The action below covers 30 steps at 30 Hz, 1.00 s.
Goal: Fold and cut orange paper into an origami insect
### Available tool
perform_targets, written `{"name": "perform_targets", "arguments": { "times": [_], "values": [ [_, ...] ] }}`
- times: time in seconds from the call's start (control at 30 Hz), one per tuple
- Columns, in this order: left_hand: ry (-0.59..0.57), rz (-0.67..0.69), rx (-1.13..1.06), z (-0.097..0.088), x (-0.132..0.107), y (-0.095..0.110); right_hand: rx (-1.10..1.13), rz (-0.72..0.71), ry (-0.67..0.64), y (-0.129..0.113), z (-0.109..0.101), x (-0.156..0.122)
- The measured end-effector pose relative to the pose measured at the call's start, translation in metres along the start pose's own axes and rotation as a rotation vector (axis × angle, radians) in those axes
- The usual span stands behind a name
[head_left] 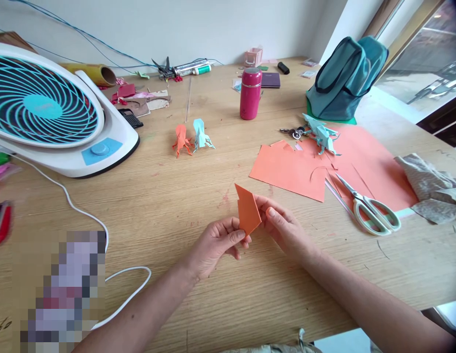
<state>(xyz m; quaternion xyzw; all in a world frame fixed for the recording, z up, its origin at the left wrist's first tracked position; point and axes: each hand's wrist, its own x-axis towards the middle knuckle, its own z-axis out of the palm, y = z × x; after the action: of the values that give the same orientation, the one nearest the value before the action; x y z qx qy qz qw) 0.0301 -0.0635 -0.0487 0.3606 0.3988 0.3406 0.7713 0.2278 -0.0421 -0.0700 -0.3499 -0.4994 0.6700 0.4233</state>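
A folded orange paper piece (247, 210), pointed like a kite, stands upright just above the wooden table (169, 196). My left hand (216, 242) pinches its lower left edge between thumb and fingers. My right hand (283, 228) grips its right side, thumb in front. Both hands are closed on the paper. Farther back stand a finished orange origami figure (181, 139) and a light blue one (201, 134).
Orange paper sheets (297, 169) with cut edges lie at the right, scissors (369, 208) on them, another blue origami figure (321, 135) and keys (294, 131) behind. A fan (47, 105) with white cable is left. A pink bottle (250, 93), teal bag (343, 78) and cloth (430, 189) are nearby.
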Motion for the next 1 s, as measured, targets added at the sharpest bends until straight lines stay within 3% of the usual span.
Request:
{"name": "perform_targets", "arguments": {
  "times": [0.13, 0.27, 0.5, 1.0],
  "values": [
    [0.212, 0.140, 0.137, 0.000, 0.003, 0.000, 0.018, -0.070, 0.004, -0.005, 0.005, 0.000],
    [0.298, 0.201, 0.286, -0.001, 0.004, -0.006, -0.010, -0.048, 0.034, -0.002, 0.015, 0.000],
    [0.292, 0.199, 0.357, 0.000, 0.005, -0.013, -0.016, -0.041, 0.134, 0.005, 0.017, 0.004],
    [0.198, 0.190, 0.481, -0.001, 0.004, -0.009, -0.045, -0.021, 0.055, 0.000, 0.016, 0.003]
  ]
}}
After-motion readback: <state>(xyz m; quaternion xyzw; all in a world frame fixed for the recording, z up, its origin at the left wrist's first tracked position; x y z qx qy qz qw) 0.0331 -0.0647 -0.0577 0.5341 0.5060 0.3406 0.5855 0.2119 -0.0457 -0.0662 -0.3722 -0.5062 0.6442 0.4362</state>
